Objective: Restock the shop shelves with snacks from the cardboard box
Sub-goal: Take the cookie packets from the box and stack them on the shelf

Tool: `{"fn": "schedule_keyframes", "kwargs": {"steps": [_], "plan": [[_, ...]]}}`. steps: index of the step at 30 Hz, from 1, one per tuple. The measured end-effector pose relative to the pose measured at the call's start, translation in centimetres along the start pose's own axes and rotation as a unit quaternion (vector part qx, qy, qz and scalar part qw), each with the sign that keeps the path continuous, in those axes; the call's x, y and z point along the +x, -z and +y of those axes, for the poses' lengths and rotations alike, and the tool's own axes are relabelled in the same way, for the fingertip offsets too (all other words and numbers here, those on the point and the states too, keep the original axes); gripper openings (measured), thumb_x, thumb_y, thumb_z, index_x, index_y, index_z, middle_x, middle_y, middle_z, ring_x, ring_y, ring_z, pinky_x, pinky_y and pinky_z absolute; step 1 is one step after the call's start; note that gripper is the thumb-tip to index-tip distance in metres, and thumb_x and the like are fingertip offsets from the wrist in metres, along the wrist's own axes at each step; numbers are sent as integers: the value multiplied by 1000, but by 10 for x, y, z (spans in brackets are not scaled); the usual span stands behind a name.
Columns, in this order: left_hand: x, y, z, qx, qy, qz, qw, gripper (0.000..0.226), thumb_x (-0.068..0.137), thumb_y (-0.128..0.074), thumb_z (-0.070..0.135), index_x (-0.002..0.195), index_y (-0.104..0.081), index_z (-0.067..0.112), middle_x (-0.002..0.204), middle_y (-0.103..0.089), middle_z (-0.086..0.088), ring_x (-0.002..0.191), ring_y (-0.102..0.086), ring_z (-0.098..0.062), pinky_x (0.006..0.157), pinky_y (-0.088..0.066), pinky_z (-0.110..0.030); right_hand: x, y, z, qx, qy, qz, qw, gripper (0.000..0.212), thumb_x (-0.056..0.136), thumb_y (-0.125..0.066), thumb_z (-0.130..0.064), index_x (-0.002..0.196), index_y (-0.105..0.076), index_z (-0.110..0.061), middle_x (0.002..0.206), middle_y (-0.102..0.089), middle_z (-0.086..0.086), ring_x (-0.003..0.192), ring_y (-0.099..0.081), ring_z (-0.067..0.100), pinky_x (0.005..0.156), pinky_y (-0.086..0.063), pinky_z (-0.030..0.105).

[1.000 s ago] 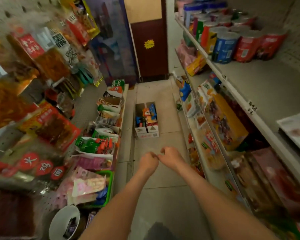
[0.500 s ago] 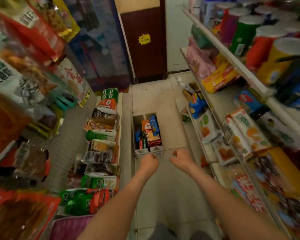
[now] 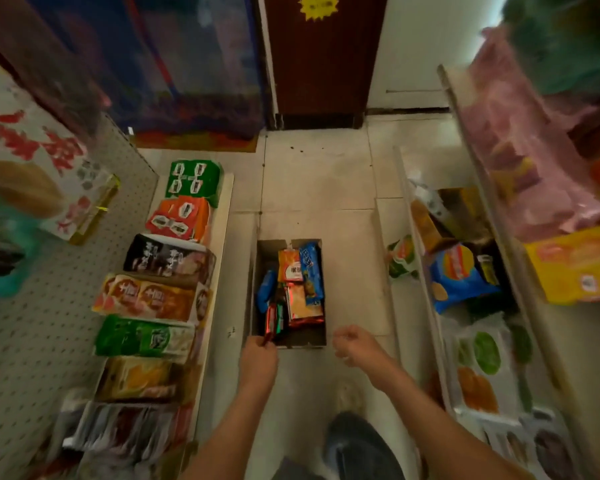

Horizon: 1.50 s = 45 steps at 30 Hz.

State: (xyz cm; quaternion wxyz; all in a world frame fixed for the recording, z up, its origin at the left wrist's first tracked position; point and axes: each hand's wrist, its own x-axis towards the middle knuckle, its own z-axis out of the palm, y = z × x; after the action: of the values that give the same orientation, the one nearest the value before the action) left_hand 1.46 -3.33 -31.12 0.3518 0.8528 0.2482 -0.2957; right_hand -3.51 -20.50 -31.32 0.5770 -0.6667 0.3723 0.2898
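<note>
Open cardboard box [image 3: 258,268] stands upright on the floor; blue, orange, red snacks [image 3: 303,299] crowd its 3 o'clock side; stocked shelves [image 3: 217,271] at 9 and 3 o'clock

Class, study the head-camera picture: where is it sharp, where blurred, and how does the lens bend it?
Head view: the box and snacks are sharp; the left hand pinching a red pack is soft; hanging bags far left and pink packs upper right smear with motion blur; the wide lens tilts the shelves outward; light dim.

1 head-worn camera looked forward and steeply down between the shelves [image 3: 219,258], close on both sides; the box [image 3: 305,339] lay near on the floor [image 3: 312,174], the door [image 3: 323,64] farther ahead.
</note>
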Motion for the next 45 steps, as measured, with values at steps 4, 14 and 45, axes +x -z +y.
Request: {"fn": "schedule_keyframes", "kwargs": {"steps": [4,14,45], "plan": [[108,-39,-8,-28,36,-16,999,13,95,-46,16,95,-53,26,104,-60,-6,94,-59,-20,88,-52,-43,129,-16,6,-3,-74,-40,996,30,88,-60,-18,116,-59,-9,91,-62,4,78,-59,13,65,-49,24],[323,-133,-51,-44,63,-44,996,21,97,-46,20,117,-53,23,101,-57,4,89,-57,-14,65,-44,-24,383,-123,60,62,-205,-119,970,20,91,-59,-23,106,-56,-11,101,-60,5,95,-58,18,82,-48,28],[368,-173,-43,-197,177,62,962,32,85,-54,51,99,-59,23,96,-65,2,88,-61,-16,78,-51,-37,450,-110,36,361,-267,-212,868,48,74,-70,-32,113,-58,-7,104,-69,16,102,-63,30,91,-50,41]]}}
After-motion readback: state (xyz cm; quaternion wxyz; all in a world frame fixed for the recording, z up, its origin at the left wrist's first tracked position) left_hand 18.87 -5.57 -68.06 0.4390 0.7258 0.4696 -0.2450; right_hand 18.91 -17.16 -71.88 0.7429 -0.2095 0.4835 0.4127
